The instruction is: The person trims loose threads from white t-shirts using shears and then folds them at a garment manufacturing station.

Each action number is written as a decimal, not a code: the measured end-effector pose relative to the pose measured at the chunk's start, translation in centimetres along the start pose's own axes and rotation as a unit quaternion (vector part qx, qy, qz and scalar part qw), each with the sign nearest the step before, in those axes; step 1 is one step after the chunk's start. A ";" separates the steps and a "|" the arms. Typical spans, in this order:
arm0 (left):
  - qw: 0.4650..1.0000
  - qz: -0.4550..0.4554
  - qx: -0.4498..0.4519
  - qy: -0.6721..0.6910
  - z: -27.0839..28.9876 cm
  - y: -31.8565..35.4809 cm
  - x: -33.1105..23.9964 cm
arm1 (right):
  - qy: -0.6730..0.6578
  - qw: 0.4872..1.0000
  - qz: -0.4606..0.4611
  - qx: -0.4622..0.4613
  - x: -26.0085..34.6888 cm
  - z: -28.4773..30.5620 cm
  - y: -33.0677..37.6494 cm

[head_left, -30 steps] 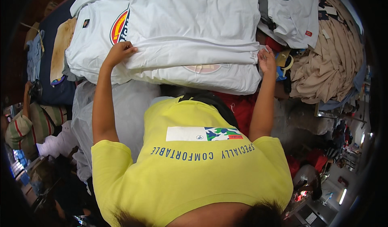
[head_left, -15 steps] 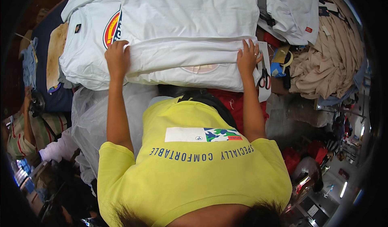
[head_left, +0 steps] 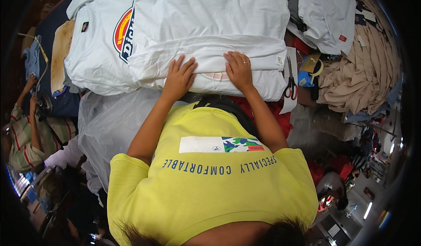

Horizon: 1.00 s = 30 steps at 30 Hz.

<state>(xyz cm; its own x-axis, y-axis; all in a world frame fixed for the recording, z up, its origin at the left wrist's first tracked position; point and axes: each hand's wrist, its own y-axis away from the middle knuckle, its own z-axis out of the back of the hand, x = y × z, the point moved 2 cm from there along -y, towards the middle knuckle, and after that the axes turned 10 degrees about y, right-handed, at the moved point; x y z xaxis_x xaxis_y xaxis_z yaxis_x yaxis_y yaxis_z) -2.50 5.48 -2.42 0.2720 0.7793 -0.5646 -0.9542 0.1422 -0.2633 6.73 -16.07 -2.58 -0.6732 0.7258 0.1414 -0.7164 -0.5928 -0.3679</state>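
In the upper middle of the frame: a folded white T-shirt (head_left: 206, 31) lies on top of a stack of white garments, its near folded edge facing the person.
Left hand (head_left: 179, 77): lies flat, palm down, on the near fold of the T-shirt, just left of centre; fingers (head_left: 186, 66) are spread apart and straight, clamped on nothing.
Right hand (head_left: 239, 69): lies flat on the same fold, just right of centre, near the left hand but not touching it; fingers are slightly apart, with a ring on one.
Left of the stack: another white T-shirt with a red and yellow print (head_left: 98, 44) lies spread out, partly under the folded one.
Right of the stack: black-handled scissors (head_left: 290, 81) rest on a slip of white paper, just beside the shirt's right edge.
Far right: a heap of beige fabric (head_left: 364, 66).
Lower left of the stack: a clear plastic bag (head_left: 103, 119) hangs below the edge.
Left edge of the frame: another person in a striped shirt (head_left: 22, 140).
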 end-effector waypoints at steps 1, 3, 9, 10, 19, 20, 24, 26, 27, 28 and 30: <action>1.000 0.001 -0.002 -0.009 0.1 0.0 -0.2 | -0.005 1.000 -0.001 -0.007 0.1 0.1 0.0; 1.000 0.002 -0.006 -0.017 0.1 -0.1 -0.4 | -0.011 1.000 -0.004 -0.021 0.2 0.5 0.0; 0.999 0.021 -0.019 -0.041 -0.1 -0.8 -1.0 | -0.005 0.999 0.025 -0.046 -0.2 0.2 0.6; 0.998 0.021 -0.015 -0.060 -0.2 -1.2 -1.2 | -0.006 0.998 0.021 -0.051 -0.3 0.2 0.6; 0.997 0.000 0.059 -0.055 -2.9 -3.7 -2.2 | 0.094 0.992 -0.060 -0.053 -5.9 1.2 1.6; 0.997 0.000 0.060 -0.056 -2.9 -3.7 -2.2 | 0.093 0.990 -0.084 -0.060 -7.3 1.5 1.9; 0.997 0.003 0.063 -0.053 -2.8 -3.6 -2.3 | 0.026 0.975 -0.158 -0.154 -11.1 2.1 2.4; 0.996 0.000 0.064 -0.055 -2.9 -3.6 -2.3 | -0.018 0.958 -0.222 -0.181 -11.7 1.8 2.5; 0.996 -0.005 0.065 -0.059 -2.9 -3.5 -2.3 | -0.039 0.948 -0.254 -0.188 -12.0 1.6 2.5; 0.996 -0.009 0.067 -0.063 -2.9 -3.4 -2.3 | -0.060 0.936 -0.286 -0.195 -12.3 1.4 2.6; 0.995 -0.007 0.072 -0.071 -3.1 -3.0 -2.0 | -0.089 0.931 -0.297 -0.191 -12.1 1.7 2.1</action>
<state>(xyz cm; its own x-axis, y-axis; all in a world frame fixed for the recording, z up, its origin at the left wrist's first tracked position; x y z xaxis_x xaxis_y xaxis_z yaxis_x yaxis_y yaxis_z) 0.18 1.59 -2.90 0.2745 0.8539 -0.4421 -0.9612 0.2316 -0.1497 13.02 -26.72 -3.51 -0.2219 0.7971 0.5616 -0.8780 0.0872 -0.4706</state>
